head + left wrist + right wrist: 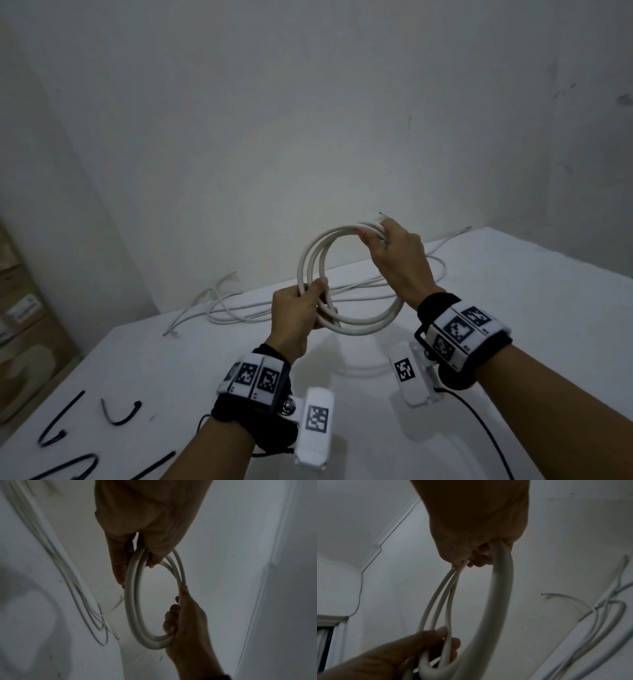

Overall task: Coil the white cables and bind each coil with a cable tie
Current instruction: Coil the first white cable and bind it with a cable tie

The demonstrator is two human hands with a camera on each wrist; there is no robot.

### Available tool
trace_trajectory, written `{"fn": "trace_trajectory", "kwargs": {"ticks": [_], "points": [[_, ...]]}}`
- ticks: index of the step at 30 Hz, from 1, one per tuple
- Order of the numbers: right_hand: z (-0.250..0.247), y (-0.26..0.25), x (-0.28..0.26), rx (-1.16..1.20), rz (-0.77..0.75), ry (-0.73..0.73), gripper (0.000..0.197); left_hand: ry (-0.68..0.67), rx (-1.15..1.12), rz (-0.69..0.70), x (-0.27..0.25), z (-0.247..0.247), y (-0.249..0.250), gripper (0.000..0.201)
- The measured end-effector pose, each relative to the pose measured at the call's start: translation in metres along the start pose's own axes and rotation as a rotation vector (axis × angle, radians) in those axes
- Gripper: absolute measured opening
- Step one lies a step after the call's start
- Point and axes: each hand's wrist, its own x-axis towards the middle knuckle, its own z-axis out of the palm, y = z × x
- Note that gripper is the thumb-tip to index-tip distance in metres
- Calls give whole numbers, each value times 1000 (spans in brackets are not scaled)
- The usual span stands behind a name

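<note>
1. My left hand (pixel 297 317) is curling its fingers round the near side of the coil (pixel 346 279), thumb pressing the turns together, so that the loops are not sliding against each other.
2. My right hand (pixel 394 251) is gripping the far, upper side of the same coil, fingers wrapped round the strands, with the cut end of the cable (pixel 383 215) poking out just past them (I judge this end should lie flush along the ring before anything is tied).
3. The coil is hanging in the air between both hands, above the table (pixel 513 308), a few turns deep; the turns are fanning apart between the two grips, so I am aiming to squeeze them into one even bundle.
4. To bind it well, I am planning to keep one hand clamping while the other is freed.
5. The cable ties (pixel 120 413) are lying near the table's front left corner, well apart from the coil.
6. The loose cables (pixel 219 305) are lying along the back edge, not yet coiled.
</note>
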Motion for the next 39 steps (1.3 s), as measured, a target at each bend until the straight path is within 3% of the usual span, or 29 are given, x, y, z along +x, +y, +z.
{"fn": "trace_trajectory", "kwargs": {"ticks": [3,8,12,20,30,35,39], "points": [[1,0,-3,-12,2,-13,43,-56,-86,-84,1,0,-1,22],[5,0,-8,-107,-19,-10,35,-24,-260,-201,4,3,-5,24],[6,-5,-9,-132,-79,23,32,-52,-328,-206,7,3,-9,19],[14,-4,-12,-47,17,68,35,-148,-273,-239,4,2,-10,16],[23,-3,-12,-97,32,77,33,-226,-612,-284,7,3,-6,21],[18,6,-12,-39,80,94,34,-277,-517,-237,9,0,-6,14],[19,9,-16,-26,99,77,34,-299,-434,-225,13,-5,-9,24]]}}
